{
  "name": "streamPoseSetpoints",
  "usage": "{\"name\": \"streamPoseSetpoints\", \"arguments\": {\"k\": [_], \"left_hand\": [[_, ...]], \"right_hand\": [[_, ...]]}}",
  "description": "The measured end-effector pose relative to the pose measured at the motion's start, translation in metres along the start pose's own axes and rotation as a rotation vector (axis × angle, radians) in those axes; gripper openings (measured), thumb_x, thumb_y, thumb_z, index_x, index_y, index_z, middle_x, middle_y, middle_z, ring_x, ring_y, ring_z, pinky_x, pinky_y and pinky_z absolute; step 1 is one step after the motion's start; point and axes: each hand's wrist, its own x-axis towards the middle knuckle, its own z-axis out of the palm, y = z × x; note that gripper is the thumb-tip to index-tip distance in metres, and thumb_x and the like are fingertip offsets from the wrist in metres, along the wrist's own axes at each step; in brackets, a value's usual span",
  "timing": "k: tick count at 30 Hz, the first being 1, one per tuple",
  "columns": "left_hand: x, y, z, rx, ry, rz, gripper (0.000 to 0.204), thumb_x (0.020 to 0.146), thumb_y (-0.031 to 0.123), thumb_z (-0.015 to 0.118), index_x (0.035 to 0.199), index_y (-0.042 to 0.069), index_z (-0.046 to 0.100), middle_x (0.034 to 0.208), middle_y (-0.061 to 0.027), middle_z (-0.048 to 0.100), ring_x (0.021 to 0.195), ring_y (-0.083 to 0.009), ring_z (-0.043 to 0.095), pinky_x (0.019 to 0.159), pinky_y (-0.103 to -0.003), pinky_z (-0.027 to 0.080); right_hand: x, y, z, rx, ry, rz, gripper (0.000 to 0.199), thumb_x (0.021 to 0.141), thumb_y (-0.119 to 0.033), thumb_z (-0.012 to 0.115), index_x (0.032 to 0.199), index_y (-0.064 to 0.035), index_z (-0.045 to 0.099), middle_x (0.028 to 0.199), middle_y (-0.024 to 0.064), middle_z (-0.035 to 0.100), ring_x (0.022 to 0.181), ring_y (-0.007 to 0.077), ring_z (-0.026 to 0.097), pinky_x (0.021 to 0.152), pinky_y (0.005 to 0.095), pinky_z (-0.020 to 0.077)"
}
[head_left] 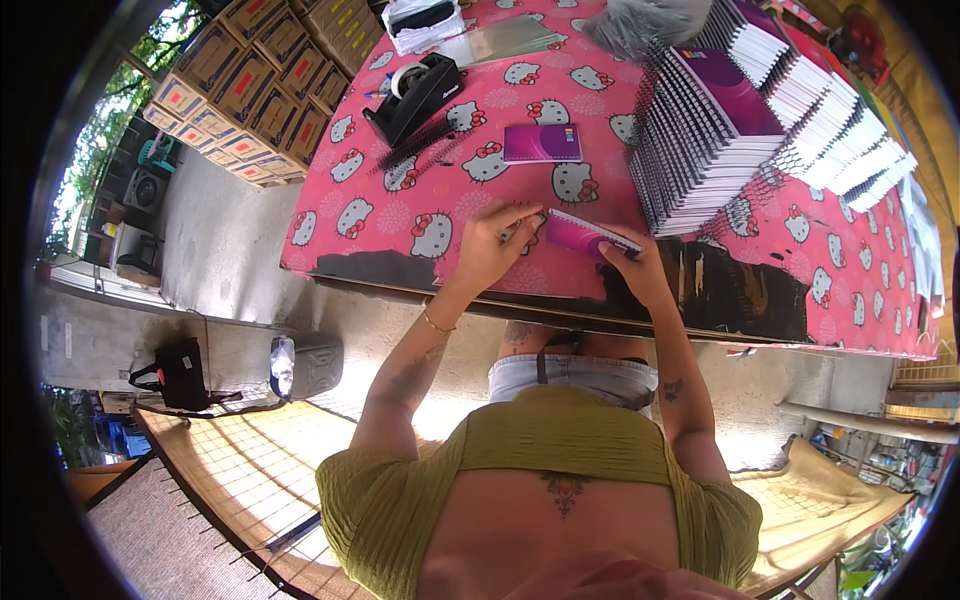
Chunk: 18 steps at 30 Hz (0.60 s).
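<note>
A small purple spiral notebook (583,234) lies on the pink patterned tablecloth (420,180) near the table's front edge. My left hand (493,244) has its fingers on the notebook's left, spiral end. My right hand (632,268) grips the notebook's right end. A second purple notebook (542,142) lies flat a little further back, untouched. A loose black binding comb (420,148) rests to its left.
Tall stacks of bound purple notebooks (715,130) stand at the right, more rows (840,130) behind. A black tape dispenser (412,95) sits at the back left. Cardboard boxes (250,90) are stacked on the floor at left; a black bag (182,372) stands lower left.
</note>
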Motion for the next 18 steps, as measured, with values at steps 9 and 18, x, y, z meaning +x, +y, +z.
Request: {"name": "streamPoseSetpoints", "arguments": {"k": [9, 18], "left_hand": [[0.009, -0.004, -0.009, -0.005, -0.100, -0.037, 0.022, 0.083, 0.004, 0.068, 0.105, 0.004, 0.072, 0.085, -0.0118, 0.067, 0.069, -0.0228, 0.069, 0.060, -0.030, 0.055], [0.030, -0.023, -0.010, 0.114, -0.310, 0.127, 0.027, 0.087, 0.011, 0.069, 0.113, 0.005, 0.064, 0.089, -0.0102, 0.064, 0.073, -0.0191, 0.063, 0.065, -0.033, 0.050]], "right_hand": [[0.001, -0.005, 0.001, 0.023, -0.009, 0.008, 0.028, 0.092, -0.007, 0.062, 0.119, -0.0005, 0.064, 0.103, 0.0043, 0.067, 0.091, 0.0081, 0.059, 0.080, 0.0228, 0.0485], [-0.001, -0.002, -0.002, 0.040, -0.030, 0.050, 0.028, 0.092, -0.008, 0.063, 0.120, -0.0006, 0.064, 0.103, 0.0042, 0.067, 0.091, 0.0082, 0.058, 0.081, 0.0236, 0.0482]]}}
